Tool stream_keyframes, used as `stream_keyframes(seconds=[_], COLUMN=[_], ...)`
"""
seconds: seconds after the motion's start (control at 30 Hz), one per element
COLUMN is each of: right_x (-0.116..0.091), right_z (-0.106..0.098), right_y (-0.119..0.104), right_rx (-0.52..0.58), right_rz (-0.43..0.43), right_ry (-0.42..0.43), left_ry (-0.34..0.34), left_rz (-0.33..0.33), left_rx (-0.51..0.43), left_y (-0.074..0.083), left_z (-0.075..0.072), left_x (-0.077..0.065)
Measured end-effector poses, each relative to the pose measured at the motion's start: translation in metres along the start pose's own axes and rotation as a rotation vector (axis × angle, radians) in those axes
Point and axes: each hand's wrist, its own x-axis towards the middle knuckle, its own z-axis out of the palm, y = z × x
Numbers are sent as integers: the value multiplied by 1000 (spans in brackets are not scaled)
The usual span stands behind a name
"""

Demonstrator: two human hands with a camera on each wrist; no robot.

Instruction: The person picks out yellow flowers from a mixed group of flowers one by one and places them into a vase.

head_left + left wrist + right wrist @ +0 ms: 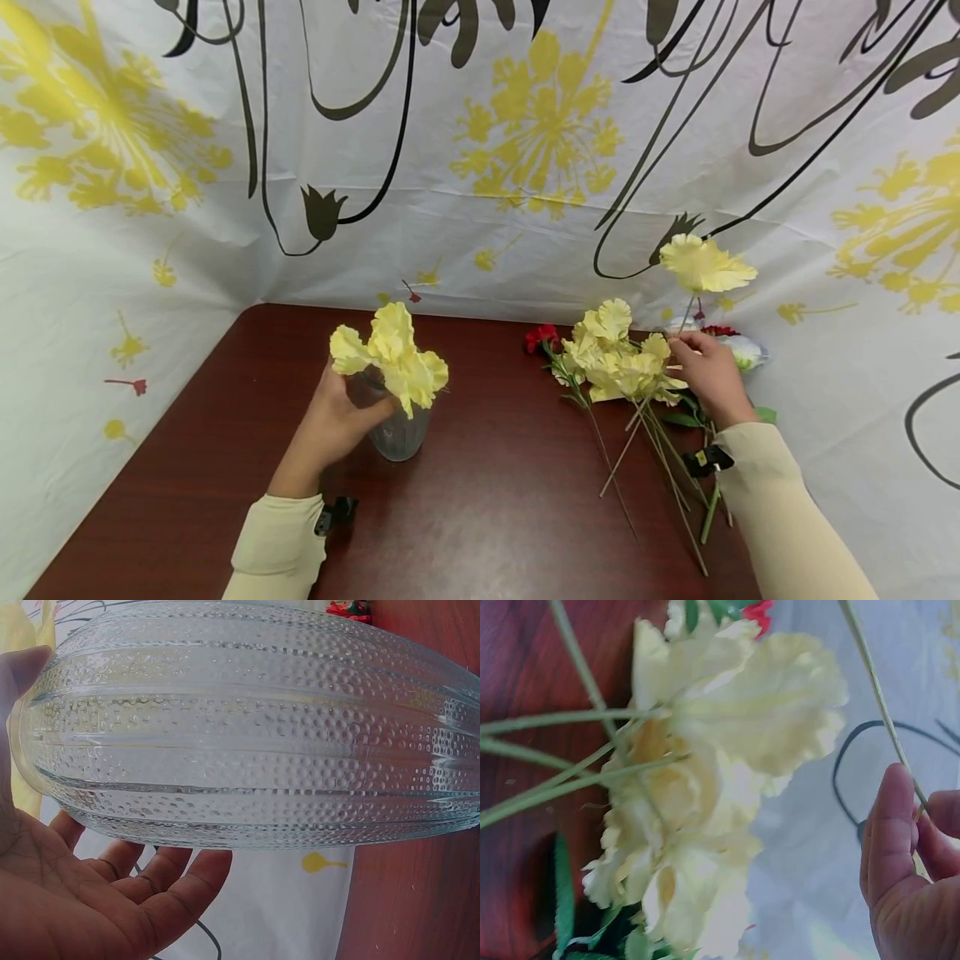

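Note:
On the left of the head view stands a clear ribbed glass vase (400, 435) with a yellow artificial flower (397, 354) spreading over its mouth. My left hand (337, 421) grips it near the rim; in the left wrist view the thumb is at the neck and the fingers curve along the dimpled glass (247, 742). At the right, my right hand (708, 375) pinches a single yellow flower (705, 265) by its thin stem (877, 690), bloom up. Beside and below that hand lies a bunch of yellow flowers (618, 358), stems toward me.
A red flower (541, 337) lies at the left of the bunch. Behind the right hand are a white flower (744, 352) and green leaves (682, 419). A patterned white cloth (420, 192) rises behind the dark red-brown table (480, 500).

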Motion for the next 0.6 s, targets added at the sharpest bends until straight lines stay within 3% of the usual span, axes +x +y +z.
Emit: stream_keyframes(seconds=[0.17,0.33,0.43,0.6], right_x=[-2,-6,-11,-20], right_z=[3,6,9,16], right_y=[-12,-27,-35,-46], right_rx=[192,421,444,384], right_rz=[-43,-87,-124,-193], right_ry=[19,33,36,70], left_ry=[0,-6,-2,7], left_rz=[5,22,7,-35], left_rx=[-11,-7,22,70], left_y=[-2,17,30,38], left_z=[0,0,0,0], left_x=[0,-1,-1,-3])
